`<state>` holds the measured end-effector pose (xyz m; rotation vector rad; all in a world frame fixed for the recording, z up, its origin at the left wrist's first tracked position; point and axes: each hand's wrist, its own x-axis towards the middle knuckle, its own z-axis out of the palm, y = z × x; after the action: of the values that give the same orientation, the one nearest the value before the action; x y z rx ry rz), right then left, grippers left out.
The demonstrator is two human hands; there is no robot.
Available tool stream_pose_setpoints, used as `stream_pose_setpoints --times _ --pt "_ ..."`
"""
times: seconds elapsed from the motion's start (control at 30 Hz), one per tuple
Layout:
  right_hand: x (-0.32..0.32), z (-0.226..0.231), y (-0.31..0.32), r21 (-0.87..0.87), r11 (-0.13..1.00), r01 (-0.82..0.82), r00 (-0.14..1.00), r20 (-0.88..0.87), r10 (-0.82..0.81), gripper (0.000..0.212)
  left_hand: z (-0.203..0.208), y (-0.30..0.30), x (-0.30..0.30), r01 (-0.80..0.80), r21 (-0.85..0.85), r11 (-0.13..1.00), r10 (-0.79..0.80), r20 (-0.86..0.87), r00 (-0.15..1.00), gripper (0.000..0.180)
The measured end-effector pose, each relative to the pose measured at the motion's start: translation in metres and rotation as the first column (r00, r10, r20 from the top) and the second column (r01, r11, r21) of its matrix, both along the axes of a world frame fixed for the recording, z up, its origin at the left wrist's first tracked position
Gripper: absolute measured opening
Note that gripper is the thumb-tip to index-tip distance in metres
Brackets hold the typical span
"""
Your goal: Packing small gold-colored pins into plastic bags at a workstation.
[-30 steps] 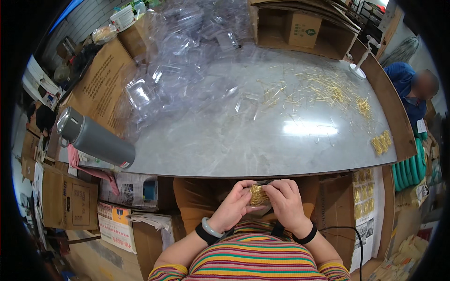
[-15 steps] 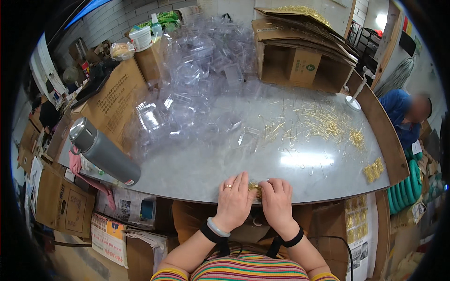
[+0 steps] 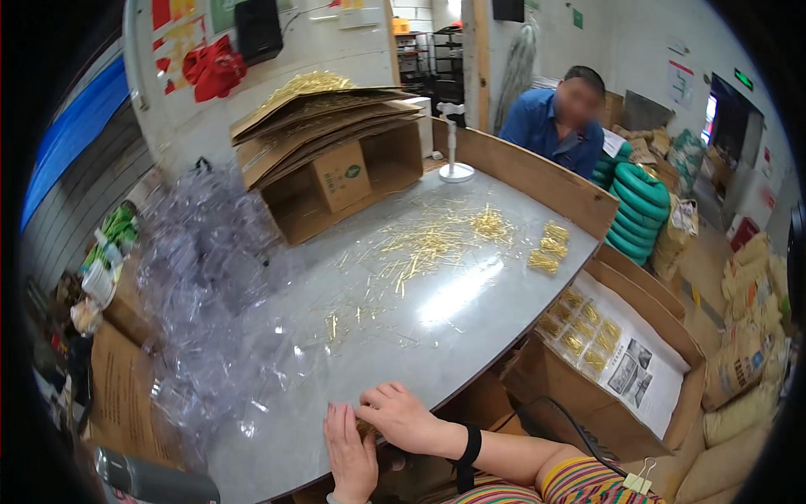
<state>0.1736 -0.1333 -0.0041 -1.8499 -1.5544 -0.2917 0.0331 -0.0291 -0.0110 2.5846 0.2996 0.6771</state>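
At the table's near edge my hands meet around a small clear pack of gold wire pins point(image 3: 366, 429), mostly covered by my fingers. My left hand point(image 3: 350, 454) stands along its left side, fingers straight and together, pressed against it. From the right, my right hand point(image 3: 405, 422) curls over the top of the pack. Loose gold wire pins point(image 3: 428, 244) lie scattered across the grey table point(image 3: 378, 361), with a denser heap toward the far right. Several filled packs of gold pins point(image 3: 548, 249) rest in a row by the right edge.
Clear plastic boxes point(image 3: 201, 244) pile up on the left. A cardboard box point(image 3: 395, 164) and a white stand point(image 3: 456, 171) are at the back. A grey flask point(image 3: 151, 479) is near left. An open carton point(image 3: 571, 395) at right holds filled packs. A person point(image 3: 554, 122) sits beyond the table.
The view has swung to the right, bringing the open carton and the seated person further in. Both hands remain together on the small pack, and the right one now reaches over it more.
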Motion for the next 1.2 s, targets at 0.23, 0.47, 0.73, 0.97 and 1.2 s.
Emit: stream_pose_setpoints --times 0.23,0.47,0.73,0.97,1.2 --pt "-0.026 -0.009 -0.008 0.225 0.973 0.055 0.980 -0.201 -0.009 0.039 0.004 0.005 -0.014 -0.003 0.054 0.999 0.007 -0.081 0.997 0.052" --pt "-0.028 -0.029 -0.018 0.080 0.991 0.103 0.984 -0.151 -0.090 0.053 -0.004 0.001 -0.006 0.011 0.042 0.999 -0.008 -0.072 0.997 0.051" --pt "-0.021 -0.036 -0.015 0.105 0.992 0.071 0.989 -0.134 -0.057 0.053 -0.022 0.002 -0.007 -0.090 0.174 0.981 0.084 0.041 0.996 0.043" --pt "-0.015 -0.038 -0.016 -0.001 0.999 -0.042 0.994 -0.105 0.042 0.049 -0.024 0.002 -0.008 -0.083 0.164 0.983 0.076 0.046 0.996 0.045" --pt "-0.023 -0.046 -0.013 0.165 0.986 -0.014 0.994 -0.103 0.031 0.053 -0.031 0.005 -0.013 -0.083 0.160 0.984 0.076 0.050 0.996 0.046"
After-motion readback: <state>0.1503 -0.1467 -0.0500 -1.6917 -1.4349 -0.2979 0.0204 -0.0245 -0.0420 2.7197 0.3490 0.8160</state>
